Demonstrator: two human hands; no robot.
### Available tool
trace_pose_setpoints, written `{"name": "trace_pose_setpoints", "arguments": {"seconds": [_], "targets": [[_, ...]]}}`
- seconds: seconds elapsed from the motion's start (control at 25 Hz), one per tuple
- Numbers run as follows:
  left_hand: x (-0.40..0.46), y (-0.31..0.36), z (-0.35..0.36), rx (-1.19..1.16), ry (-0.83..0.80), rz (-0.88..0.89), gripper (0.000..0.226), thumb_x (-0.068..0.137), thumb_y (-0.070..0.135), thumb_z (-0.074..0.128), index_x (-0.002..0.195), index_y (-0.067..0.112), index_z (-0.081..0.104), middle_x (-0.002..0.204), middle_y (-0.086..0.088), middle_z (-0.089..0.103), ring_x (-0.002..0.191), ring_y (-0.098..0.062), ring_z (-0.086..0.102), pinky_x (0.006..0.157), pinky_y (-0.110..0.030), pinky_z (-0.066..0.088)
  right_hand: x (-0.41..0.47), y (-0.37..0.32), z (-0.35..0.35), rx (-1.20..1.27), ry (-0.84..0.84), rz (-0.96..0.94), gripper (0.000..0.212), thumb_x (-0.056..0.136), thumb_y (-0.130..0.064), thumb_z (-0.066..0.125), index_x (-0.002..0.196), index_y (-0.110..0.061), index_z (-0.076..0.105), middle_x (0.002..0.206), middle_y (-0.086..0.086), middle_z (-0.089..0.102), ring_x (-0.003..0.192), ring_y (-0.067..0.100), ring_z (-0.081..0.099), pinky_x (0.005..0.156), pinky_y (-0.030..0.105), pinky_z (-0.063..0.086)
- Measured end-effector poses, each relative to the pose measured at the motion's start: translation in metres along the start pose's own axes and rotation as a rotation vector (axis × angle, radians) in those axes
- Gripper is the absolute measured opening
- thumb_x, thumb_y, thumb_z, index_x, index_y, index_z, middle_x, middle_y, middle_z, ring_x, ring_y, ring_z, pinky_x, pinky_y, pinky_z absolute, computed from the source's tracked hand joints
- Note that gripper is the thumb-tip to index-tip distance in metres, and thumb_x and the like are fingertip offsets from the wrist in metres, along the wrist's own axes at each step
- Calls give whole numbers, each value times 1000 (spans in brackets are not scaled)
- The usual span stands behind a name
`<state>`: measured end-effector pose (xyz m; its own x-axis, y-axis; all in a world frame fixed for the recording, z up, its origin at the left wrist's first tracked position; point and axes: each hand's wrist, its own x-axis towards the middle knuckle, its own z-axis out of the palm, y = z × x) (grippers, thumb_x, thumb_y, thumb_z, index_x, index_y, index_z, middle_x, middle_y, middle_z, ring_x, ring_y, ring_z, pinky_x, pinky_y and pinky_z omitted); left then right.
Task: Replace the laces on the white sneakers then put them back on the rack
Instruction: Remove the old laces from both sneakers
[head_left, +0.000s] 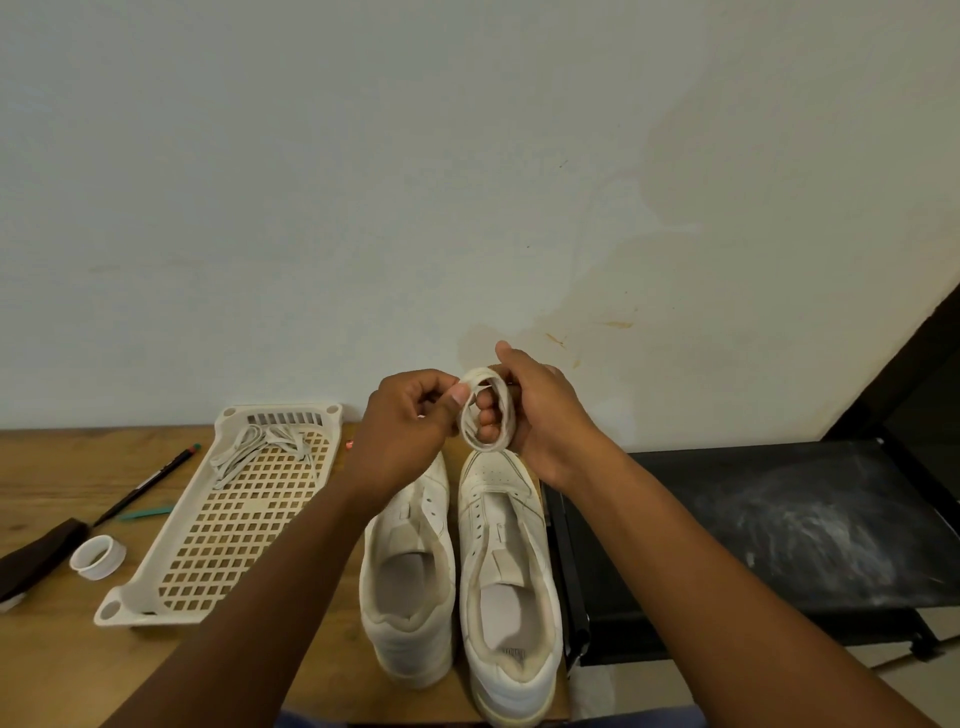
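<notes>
Here, left hand pinches end of coiled white flat lace | right hand grips coil, fingers through it | above two laceless white leather sneakers on wooden worktop | insole print unreadable

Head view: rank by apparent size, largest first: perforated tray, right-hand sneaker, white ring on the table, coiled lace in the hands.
1. perforated tray
2. right-hand sneaker, though it lies nearer the camera, so this is unsure
3. coiled lace and white ring look alike; not ranked.
</notes>
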<state>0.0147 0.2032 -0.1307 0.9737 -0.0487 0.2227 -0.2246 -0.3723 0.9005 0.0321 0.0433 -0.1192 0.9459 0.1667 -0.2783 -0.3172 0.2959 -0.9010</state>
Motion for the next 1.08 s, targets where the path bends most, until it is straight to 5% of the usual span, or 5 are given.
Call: {"name": "trace_pose_setpoints", "arguments": {"seconds": [0.16,0.4,0.6,0.72,1.08], "targets": [[3,-11,-11,-79,27,-183,20,102,22,62,97,13,78,83,-5,78,80,-22,76,73,-29,61,3,1,-5,-198,-88,-87,29,100,-25,67,122,-5,67,95,15,74,79,29,71,84,44,62],[6,-22,-17,-41,-22,-292,19,100,22,64,95,11,79,78,-6,77,67,-13,70,73,-32,59,11,15,-10,-670,-3,-241,26,90,-20,80,116,-23,75,85,4,80,78,21,77,69,36,64],[7,-38,-23,170,-73,-234,35,101,43,58,92,17,79,83,-1,77,79,-19,74,78,-43,62,17,29,-11,-611,44,-248,16,90,-7,79,101,-20,79,80,9,79,69,30,77,62,40,65],[5,-52,-31,403,-106,-209,36,104,46,48,111,25,77,113,6,75,103,-15,68,93,-38,54,22,35,-14,-582,74,-232,17,91,-4,77,101,-17,80,81,11,79,73,34,77,63,40,66],[-6,-59,-37,636,-304,-241,35,86,45,76,117,31,70,132,10,57,124,-15,56,105,-34,47,55,38,-8,-602,106,-198,15,88,-4,80,100,-13,80,84,16,78,69,32,75,61,38,65]]}}
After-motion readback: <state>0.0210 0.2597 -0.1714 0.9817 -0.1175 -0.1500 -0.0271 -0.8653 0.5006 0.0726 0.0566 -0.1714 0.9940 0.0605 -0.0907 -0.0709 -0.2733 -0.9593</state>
